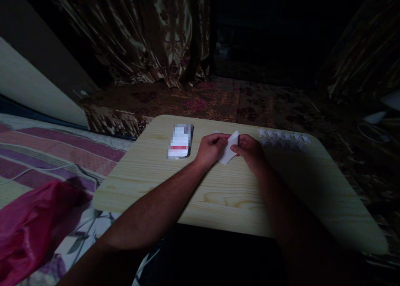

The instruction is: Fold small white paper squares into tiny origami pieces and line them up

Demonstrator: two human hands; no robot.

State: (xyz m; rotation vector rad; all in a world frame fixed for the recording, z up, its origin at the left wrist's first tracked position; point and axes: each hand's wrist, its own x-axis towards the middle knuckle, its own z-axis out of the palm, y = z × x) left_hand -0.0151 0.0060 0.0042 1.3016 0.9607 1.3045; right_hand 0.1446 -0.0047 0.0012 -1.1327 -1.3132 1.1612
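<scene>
Centrally: one white paper (229, 152), over the desk (225, 198), between left hand (209, 151) and right hand (250, 149).
Grip: both hands pinch the sheet. Handling: likely light, thin, easily creased; best held lightly by its edges.

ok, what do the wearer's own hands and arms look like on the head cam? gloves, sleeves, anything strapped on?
Left hand and right hand are both ungloved. No sleeve on the left forearm; none visible on the right forearm, whose near end is lost in shadow. No watch, band, cable or marking visible on either. Too dim and small to rule out rings.
</scene>
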